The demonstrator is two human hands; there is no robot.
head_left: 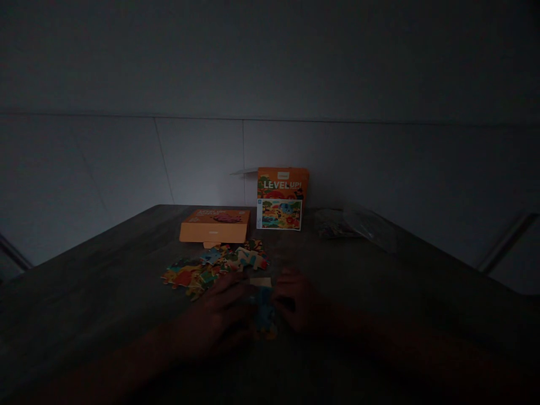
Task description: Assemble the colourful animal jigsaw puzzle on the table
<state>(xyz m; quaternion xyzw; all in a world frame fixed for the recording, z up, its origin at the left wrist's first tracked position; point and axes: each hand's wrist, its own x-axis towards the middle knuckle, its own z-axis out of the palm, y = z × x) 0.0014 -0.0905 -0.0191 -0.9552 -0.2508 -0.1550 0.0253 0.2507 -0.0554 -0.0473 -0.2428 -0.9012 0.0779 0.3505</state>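
Note:
In dim light, a few joined puzzle pieces [265, 312], blue with some yellow at the near end, lie on the table between my hands. My left hand [221, 312] comes in from the left, its bent fingers pressed to the left edge of these pieces. From the other side my right hand [297, 298] grips their right edge with thumb and curled fingers. A pale beige strip [260, 281] shows at the far end of the pieces. Just beyond my left hand spreads a heap of loose puzzle pieces [211, 267], in many colours and overlapping.
Behind the heap lies an orange box [215, 232] with its flap towards me. An upright orange "LEVEL UP!" box [282, 177] has a picture card [279, 215] leaning on it. To the right is a clear plastic bag [367, 225]. A pale wall [202, 157] borders the grey table [105, 281].

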